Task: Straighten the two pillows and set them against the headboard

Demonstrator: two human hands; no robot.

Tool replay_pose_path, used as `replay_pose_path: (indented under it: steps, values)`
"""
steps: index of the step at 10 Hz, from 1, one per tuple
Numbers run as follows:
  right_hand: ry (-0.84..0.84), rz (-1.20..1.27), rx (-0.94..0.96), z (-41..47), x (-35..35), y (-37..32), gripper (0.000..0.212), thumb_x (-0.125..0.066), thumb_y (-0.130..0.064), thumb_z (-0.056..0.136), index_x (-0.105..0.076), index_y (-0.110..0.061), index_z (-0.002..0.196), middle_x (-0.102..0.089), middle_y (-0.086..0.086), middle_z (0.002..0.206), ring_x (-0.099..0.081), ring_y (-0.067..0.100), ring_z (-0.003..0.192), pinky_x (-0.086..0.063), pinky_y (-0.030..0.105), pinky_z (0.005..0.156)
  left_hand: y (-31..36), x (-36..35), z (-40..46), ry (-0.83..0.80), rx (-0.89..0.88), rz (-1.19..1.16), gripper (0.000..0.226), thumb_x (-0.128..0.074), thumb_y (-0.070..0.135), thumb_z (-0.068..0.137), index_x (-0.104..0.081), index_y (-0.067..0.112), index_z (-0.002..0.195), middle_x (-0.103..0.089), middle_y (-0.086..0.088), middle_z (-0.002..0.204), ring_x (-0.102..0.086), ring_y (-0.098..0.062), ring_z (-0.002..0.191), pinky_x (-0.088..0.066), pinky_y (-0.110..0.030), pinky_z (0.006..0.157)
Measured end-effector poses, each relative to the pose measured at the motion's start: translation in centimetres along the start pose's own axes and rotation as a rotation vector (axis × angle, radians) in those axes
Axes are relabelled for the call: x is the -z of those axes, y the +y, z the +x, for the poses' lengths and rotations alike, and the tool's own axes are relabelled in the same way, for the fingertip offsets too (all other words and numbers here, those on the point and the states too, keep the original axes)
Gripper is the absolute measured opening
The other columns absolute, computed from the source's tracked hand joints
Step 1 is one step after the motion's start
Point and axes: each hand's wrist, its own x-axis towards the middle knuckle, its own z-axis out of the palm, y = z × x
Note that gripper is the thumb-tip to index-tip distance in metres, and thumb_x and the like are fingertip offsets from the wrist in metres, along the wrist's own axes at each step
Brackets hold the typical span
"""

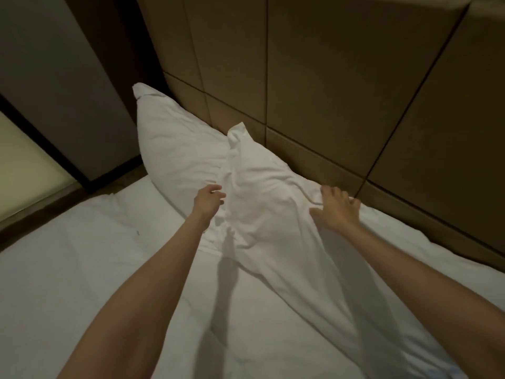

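Hands (209, 199) (337, 207) flank the near pillow (262, 192), touching its sides.

Brightness: dim, warm indoor light.
Brightest area: white bedding (82, 269) and a pale panel (24, 170) at the left edge.
Shadows: soft, dark arm shadows fall across the sheet between the forearms.
Sharpness: slightly soft overall; the headboard (341, 77) is smeared at top right.
Distortion: wide-angle bending, straight seams lean outward.
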Motion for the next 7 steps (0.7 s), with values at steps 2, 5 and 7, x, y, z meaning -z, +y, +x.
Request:
replay_pose_path:
  steps: [2,5,7]
  values:
    - [-0.327,-0.123,-0.204,-4.2,2.4,7.4,0.056,-0.064,-0.051,0.078,-0.050,-0.014,0.117,-0.056,0.010,0.124,-0.052,0.032,0.115,-0.031,0.048,0.099,1.0,-1.3,-6.9,-0.055,-0.080,0.047,0.029,-0.041,0.008,0.092,-0.062,0.003,0.112,-0.067,-0.010,0.099,-0.062,-0.018,0.078,-0.043,-0.022,0.062]
    - [-0.037,0.216,-0.086,-6.6,7.3,7.8,0.027,-0.042,-0.025,0.095,-0.055,-0.011,0.113,-0.053,0.020,0.126,-0.052,0.040,0.111,-0.043,0.043,0.086,0.2,-4.5,-18.7,0.030,-0.130,0.079,0.028,-0.042,0.011,0.091,-0.066,0.005,0.105,-0.066,-0.008,0.098,-0.061,-0.021,0.084,-0.043,-0.023,0.062]
    - [-0.045,0.178,0.064,-10.9,9.1,10.4,0.044,-0.042,-0.008,0.089,-0.053,-0.017,0.131,-0.052,0.015,0.138,-0.047,0.035,0.126,-0.039,0.042,0.102,-1.0,-5.5,-25.8,0.120,-0.127,0.072,0.026,-0.044,0.010,0.090,-0.066,0.007,0.102,-0.067,-0.009,0.100,-0.062,-0.022,0.086,-0.047,-0.027,0.071]
